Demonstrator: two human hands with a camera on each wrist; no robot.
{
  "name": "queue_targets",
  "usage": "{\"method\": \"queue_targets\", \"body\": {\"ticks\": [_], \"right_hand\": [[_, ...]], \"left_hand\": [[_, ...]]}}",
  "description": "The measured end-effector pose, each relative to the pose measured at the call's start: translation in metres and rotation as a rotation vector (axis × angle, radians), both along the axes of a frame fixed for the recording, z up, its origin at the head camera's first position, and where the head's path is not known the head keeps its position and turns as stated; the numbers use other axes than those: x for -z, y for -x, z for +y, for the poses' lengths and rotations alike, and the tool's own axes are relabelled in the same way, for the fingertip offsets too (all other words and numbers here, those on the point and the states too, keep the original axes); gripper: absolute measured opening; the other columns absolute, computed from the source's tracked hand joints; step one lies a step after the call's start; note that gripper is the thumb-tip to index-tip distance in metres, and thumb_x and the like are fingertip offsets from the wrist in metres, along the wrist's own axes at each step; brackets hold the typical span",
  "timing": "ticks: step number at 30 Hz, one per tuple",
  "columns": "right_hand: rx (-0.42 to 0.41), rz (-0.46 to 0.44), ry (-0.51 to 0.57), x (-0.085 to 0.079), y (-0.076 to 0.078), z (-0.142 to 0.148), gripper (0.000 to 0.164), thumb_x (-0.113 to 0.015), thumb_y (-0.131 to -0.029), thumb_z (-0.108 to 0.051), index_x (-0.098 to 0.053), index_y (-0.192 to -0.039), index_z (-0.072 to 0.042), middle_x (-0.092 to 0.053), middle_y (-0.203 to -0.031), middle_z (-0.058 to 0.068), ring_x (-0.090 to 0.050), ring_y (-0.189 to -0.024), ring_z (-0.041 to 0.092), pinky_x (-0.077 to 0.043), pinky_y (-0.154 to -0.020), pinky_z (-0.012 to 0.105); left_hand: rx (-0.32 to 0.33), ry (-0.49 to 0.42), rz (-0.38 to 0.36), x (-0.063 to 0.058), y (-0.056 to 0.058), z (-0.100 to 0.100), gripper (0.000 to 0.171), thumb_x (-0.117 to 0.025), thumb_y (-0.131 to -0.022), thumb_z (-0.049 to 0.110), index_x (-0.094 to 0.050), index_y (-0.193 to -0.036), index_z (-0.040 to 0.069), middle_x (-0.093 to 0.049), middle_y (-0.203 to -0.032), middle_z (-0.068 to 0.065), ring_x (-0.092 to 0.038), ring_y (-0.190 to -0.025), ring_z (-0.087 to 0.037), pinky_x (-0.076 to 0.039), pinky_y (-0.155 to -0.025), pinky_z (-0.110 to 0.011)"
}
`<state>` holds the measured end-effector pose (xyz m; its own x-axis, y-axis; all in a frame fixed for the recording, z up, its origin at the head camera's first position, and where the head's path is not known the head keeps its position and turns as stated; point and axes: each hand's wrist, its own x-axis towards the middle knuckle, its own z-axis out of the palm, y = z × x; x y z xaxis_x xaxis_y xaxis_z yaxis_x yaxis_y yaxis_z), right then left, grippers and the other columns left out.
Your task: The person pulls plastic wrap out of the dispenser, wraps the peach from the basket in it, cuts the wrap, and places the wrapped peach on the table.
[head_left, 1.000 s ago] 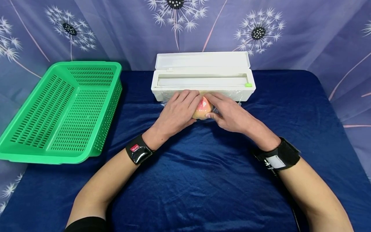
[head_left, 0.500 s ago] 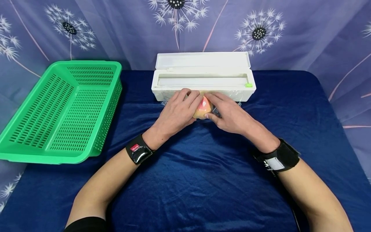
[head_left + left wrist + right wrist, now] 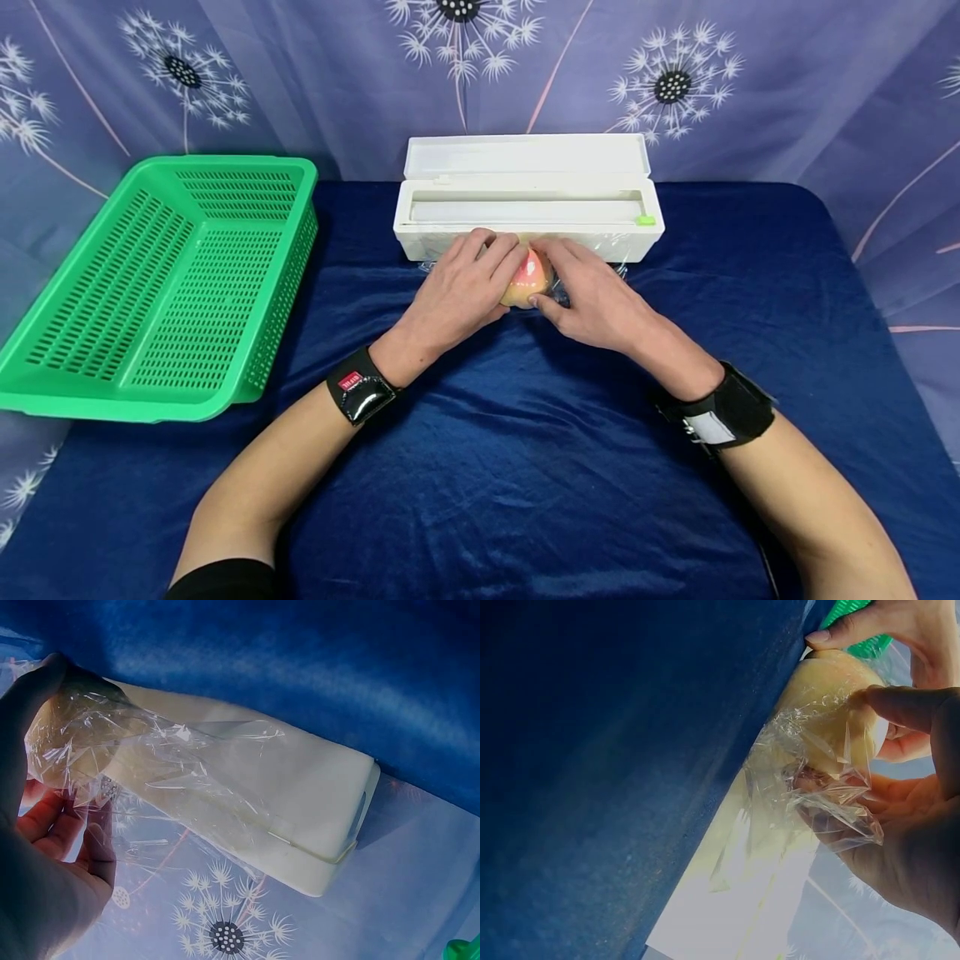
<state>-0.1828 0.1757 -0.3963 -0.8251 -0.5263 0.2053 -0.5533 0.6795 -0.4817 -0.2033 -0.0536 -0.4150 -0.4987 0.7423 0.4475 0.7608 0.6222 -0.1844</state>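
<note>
A round pink-and-yellow fruit (image 3: 527,282) sits between both hands, just before the front wall of a white cling film dispenser (image 3: 641,246). My left hand (image 3: 467,287) grips its left side, fingers over the top and thumb low at the front. On the other side my right hand (image 3: 603,304) holds it, thumb on the near face and fingers behind. Clear cling film (image 3: 829,814) covers part of the fruit and bunches in creases by the right fingers. In the left wrist view, film (image 3: 195,754) stretches along the dispenser. The fruit's far side is hidden.
The dispenser's lid (image 3: 525,156) stands raised at the back, and a small green slider (image 3: 644,221) sits at its right end. A green perforated basket (image 3: 296,250) stands at the left on the blue cloth (image 3: 480,467). A dandelion-print curtain (image 3: 337,83) hangs behind.
My right hand shifts slightly, its thumb sliding a little left and its forefinger moving over the fruit's upper right. The left fingers spread slightly. Fruit, dispenser and basket stay in place.
</note>
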Motion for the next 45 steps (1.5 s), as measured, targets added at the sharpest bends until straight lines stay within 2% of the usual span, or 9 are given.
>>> {"method": "queue_targets", "body": {"ticks": [7, 15, 22, 27, 34, 45], "right_hand": [[-0.010, 0.022, 0.030, 0.0013, 0.0022, 0.0001, 0.054, -0.078, -0.093, -0.013, -0.052, -0.137, 0.004, -0.062, -0.127, 0.020, -0.062, -0.109, 0.033, -0.050, -0.094, 0.048], [-0.026, 0.103, 0.019, 0.0034, 0.0017, 0.0013, 0.052, -0.079, -0.093, -0.013, -0.055, -0.137, 0.002, -0.058, -0.130, 0.022, -0.057, -0.108, 0.033, -0.051, -0.088, 0.048], [-0.029, 0.141, 0.028, 0.0028, 0.0021, 0.0013, 0.053, -0.080, -0.092, -0.012, -0.057, -0.136, 0.006, -0.060, -0.134, 0.023, -0.058, -0.119, 0.038, -0.048, -0.099, 0.051], [-0.014, 0.152, 0.033, 0.0016, 0.0010, 0.0024, 0.056, -0.081, -0.091, -0.012, -0.054, -0.137, 0.005, -0.060, -0.133, 0.023, -0.057, -0.117, 0.039, -0.046, -0.099, 0.052], [-0.060, 0.238, 0.070, 0.0007, 0.0034, 0.0011, 0.045, -0.085, -0.086, -0.008, -0.062, -0.123, 0.003, -0.063, -0.131, 0.019, -0.058, -0.123, 0.037, -0.044, -0.109, 0.050], [-0.080, 0.288, 0.084, -0.0013, 0.0033, -0.0003, 0.042, -0.086, -0.084, -0.006, -0.065, -0.119, 0.003, -0.064, -0.130, 0.017, -0.060, -0.120, 0.036, -0.045, -0.108, 0.048]], "left_hand": [[0.002, -0.010, -0.016, -0.0001, 0.0008, -0.0002, 0.075, -0.092, -0.082, 0.032, -0.058, -0.142, 0.001, -0.059, -0.141, -0.015, -0.056, -0.126, -0.034, -0.048, -0.107, -0.046], [-0.004, 0.003, -0.032, -0.0009, 0.0016, -0.0030, 0.085, -0.095, -0.079, 0.039, -0.056, -0.146, 0.003, -0.058, -0.143, -0.014, -0.054, -0.125, -0.034, -0.048, -0.104, -0.046], [-0.005, -0.020, -0.074, -0.0022, 0.0016, -0.0041, 0.085, -0.096, -0.079, 0.039, -0.056, -0.145, 0.004, -0.059, -0.142, -0.013, -0.053, -0.125, -0.034, -0.048, -0.104, -0.047], [-0.004, -0.031, -0.090, -0.0029, 0.0017, -0.0042, 0.084, -0.096, -0.079, 0.039, -0.057, -0.144, 0.004, -0.059, -0.141, -0.013, -0.053, -0.125, -0.033, -0.048, -0.103, -0.047], [0.000, -0.044, -0.103, -0.0038, 0.0019, -0.0051, 0.084, -0.095, -0.079, 0.041, -0.057, -0.144, 0.004, -0.060, -0.141, -0.013, -0.053, -0.124, -0.033, -0.048, -0.103, -0.046], [0.004, -0.055, -0.110, -0.0044, 0.0036, -0.0061, 0.086, -0.095, -0.079, 0.043, -0.056, -0.145, 0.004, -0.059, -0.140, -0.013, -0.053, -0.121, -0.033, -0.048, -0.100, -0.046]]}}
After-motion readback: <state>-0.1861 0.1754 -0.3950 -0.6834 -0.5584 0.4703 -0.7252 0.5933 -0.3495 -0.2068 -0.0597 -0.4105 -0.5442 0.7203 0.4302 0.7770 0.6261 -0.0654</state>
